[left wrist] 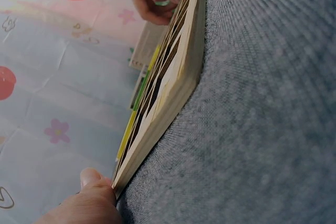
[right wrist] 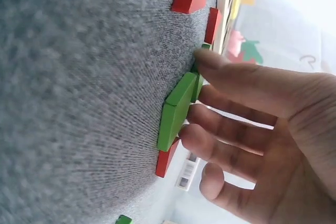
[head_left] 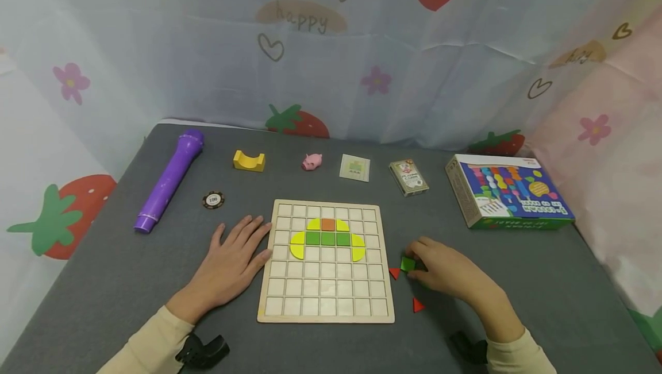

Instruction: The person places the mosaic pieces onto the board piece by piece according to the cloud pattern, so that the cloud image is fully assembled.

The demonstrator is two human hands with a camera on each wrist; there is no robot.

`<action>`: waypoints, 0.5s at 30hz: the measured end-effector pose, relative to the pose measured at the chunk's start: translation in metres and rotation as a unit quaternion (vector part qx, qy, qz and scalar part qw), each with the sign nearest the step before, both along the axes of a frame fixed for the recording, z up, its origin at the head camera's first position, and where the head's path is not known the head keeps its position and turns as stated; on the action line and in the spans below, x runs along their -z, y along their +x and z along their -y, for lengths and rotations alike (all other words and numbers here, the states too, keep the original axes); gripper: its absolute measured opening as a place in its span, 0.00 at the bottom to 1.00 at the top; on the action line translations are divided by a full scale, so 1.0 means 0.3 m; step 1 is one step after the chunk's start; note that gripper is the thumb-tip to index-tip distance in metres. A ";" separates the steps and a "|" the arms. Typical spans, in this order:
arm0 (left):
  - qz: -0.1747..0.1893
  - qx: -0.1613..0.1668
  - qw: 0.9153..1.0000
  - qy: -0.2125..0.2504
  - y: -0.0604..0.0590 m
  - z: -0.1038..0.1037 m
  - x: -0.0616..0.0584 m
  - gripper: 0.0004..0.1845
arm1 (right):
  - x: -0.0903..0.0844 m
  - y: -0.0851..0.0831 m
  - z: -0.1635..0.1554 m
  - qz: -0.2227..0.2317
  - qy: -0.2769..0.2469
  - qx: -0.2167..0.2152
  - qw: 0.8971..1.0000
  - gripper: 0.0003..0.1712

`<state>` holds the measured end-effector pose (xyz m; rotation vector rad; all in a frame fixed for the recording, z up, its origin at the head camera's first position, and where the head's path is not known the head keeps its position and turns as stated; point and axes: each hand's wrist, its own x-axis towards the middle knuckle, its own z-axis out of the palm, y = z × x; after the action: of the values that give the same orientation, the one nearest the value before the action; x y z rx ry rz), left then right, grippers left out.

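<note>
the wooden grid board (head_left: 326,305) lies flat on the grey table (head_left: 103,282) and serves as the landmark here. on its upper rows sit yellow curved pieces (head_left: 297,245), a row of green squares (head_left: 328,239) and one orange square (head_left: 328,224) above them.

the left hand (head_left: 233,262) lies flat on the table just left of the board, fingers straight and spread, fingertips touching the board's left edge; it holds nothing. the left wrist view shows a thumb (left wrist: 94,182) against the board's corner.

the right hand (head_left: 447,273) is just right of the board, fingers curled down over a green square piece (head_left: 408,263). in the right wrist view the thumb and fingertips (right wrist: 210,59) touch that green piece (right wrist: 178,111), which stands tilted off the cloth; it looks pinched, though the grip is not fully clear. red triangles lie on the table right of the board, one (head_left: 395,273) beside the green piece and another (head_left: 418,305) nearer the person.

beyond the board, from left to right: a purple tube (head_left: 168,181), a poker chip (head_left: 213,199), a yellow arch block (head_left: 249,161), a pink pig (head_left: 312,161), a small card (head_left: 354,168), a card deck box (head_left: 408,177) and a colourful game box (head_left: 509,199).
</note>
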<state>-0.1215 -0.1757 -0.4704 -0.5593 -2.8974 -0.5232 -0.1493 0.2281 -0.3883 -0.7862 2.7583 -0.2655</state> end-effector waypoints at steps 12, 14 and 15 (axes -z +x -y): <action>-0.016 0.000 1.000 0.001 0.002 -0.002 -0.005 0.29 | 0.008 -0.016 0.022 -0.033 0.000 -0.008 0.999 0.14; -0.019 -0.001 1.000 0.002 0.003 -0.002 -0.004 0.29 | 0.007 -0.020 0.039 -0.045 -0.006 -0.016 0.999 0.14; -0.018 -0.001 1.000 0.002 0.003 -0.002 -0.004 0.29 | 0.006 -0.022 0.049 -0.052 -0.009 -0.022 0.998 0.14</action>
<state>-0.1207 -0.1752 -0.4691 -0.5600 -2.8615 -0.5121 -0.1559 0.2133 -0.3902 -0.8890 2.8344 -0.2468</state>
